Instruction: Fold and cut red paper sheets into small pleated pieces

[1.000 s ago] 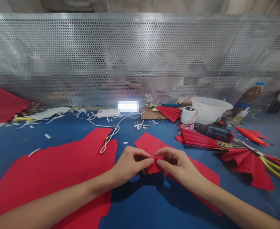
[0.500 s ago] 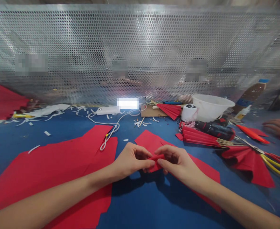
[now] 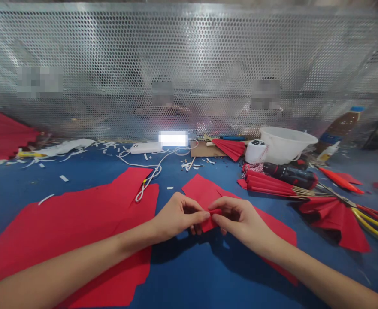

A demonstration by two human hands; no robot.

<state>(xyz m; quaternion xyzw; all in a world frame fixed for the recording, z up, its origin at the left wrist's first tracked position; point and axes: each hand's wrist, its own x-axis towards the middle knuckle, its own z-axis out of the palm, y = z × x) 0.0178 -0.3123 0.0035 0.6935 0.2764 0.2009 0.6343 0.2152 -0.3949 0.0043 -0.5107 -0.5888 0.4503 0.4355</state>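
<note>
A small piece of red paper point(image 3: 209, 225) is pinched between my two hands above the blue table. My left hand point(image 3: 180, 218) grips its left side with thumb and fingers, and my right hand point(image 3: 235, 214) grips its right side. The paper looks folded where the fingertips meet; part of it is hidden behind them. Just beyond lie flat red paper sheets point(image 3: 199, 189), some passing under my right forearm. A larger stack of red sheets point(image 3: 79, 219) spreads out under my left forearm.
At the right lie pleated red paper point(image 3: 269, 183), scissors with yellow handles point(image 3: 365, 221) and a dark bottle point(image 3: 288, 175). Behind them stand a thread spool point(image 3: 255, 152), a white tub point(image 3: 287, 146) and a brown bottle point(image 3: 340, 126). A white cable point(image 3: 150, 182) crosses the left stack. Perforated metal point(image 3: 201, 56) closes the back.
My left thumb has shifted slightly right along the red paper, closer to my right fingertips. Another person's hand at the far right has drawn back almost out of view.
</note>
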